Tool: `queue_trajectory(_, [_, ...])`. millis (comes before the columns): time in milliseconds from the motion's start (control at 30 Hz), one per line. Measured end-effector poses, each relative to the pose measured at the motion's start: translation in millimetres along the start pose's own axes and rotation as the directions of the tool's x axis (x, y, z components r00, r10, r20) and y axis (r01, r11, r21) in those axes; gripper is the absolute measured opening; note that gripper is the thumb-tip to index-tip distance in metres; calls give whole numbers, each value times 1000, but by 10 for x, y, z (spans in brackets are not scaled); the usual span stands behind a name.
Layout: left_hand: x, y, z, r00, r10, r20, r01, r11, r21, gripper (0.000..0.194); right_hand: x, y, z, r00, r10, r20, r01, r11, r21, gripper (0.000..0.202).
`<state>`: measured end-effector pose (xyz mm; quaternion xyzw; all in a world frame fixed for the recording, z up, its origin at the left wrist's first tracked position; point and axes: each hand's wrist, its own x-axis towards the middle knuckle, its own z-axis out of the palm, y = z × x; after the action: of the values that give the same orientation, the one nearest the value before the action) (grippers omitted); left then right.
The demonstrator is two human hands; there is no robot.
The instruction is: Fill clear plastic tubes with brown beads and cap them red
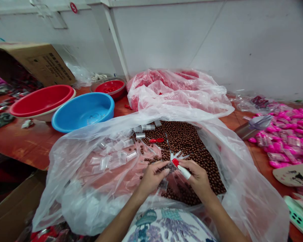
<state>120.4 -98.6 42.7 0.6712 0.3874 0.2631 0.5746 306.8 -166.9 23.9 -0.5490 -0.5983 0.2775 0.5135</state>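
My left hand (155, 173) grips a small clear tube (171, 166) with dark balls in it. At the tube's right end, my right hand (195, 171) holds a red cap (175, 162) between its fingertips; a white wrap covers its thumb or a finger. Both hands are over a heap of brown balls (189, 134) in a spread clear plastic bag (73, 168). A white, pronged piece (178, 155) shows just beyond the fingers. On the balls lies a red plastic piece (156, 140). Several empty clear tubes (116, 154) lie to the left.
A blue basin (84, 112) and a red basin (42, 101) stand at the left, with a cardboard box (45, 64) behind. A bag of red pieces (176, 87) lies against the wall. Pink-capped tubes (290, 134) are piled at the right, beside a metal scoop (252, 127).
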Motion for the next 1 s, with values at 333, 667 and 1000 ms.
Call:
queue_trajectory(333, [14, 13, 80, 998, -49, -44, 43, 993, -112, 29, -31, -102, 93, 965, 241, -100, -222, 960, 172, 23])
queue_trajectory(667, [-32, -144, 244, 984, -176, -20, 152, 893, -423, 39, -40, -109, 165, 916, 362, -170, -317, 916, 246, 22])
queue_trajectory(1000, [-96, -8, 309, 971, -236, -28, 161, 740, -653, 29, -97, 12, 169, 995, 96, 40, -97, 995, 6, 62])
